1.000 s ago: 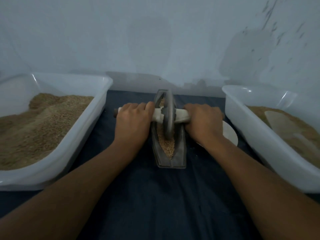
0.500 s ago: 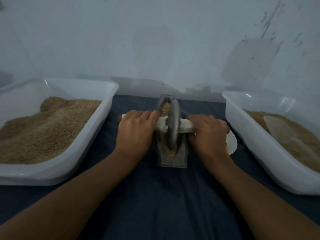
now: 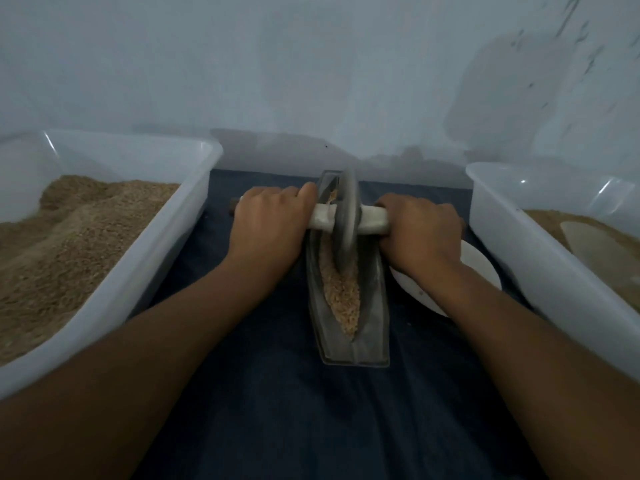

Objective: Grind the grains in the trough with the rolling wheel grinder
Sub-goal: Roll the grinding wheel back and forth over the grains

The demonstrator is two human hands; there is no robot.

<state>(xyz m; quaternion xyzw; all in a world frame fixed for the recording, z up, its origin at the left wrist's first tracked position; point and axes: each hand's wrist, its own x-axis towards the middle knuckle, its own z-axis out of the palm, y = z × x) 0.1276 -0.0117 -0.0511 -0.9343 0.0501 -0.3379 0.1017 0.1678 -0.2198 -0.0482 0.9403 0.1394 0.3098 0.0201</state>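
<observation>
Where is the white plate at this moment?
In the head view, the white plate lies on the dark cloth, between the trough and the right tub, partly under the right hand.

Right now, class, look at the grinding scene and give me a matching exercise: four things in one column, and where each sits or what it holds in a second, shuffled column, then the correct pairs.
Column one:
1. left tub
2. right tub
3. trough
4. white plate

Column two:
A. holds the wheel and grains
B. heaped with brown grain, no scoop in sight
C. lies partly under the right hand
D. has a pale scoop lying on its brown contents

Pairs: 1-B, 2-D, 3-A, 4-C
</observation>
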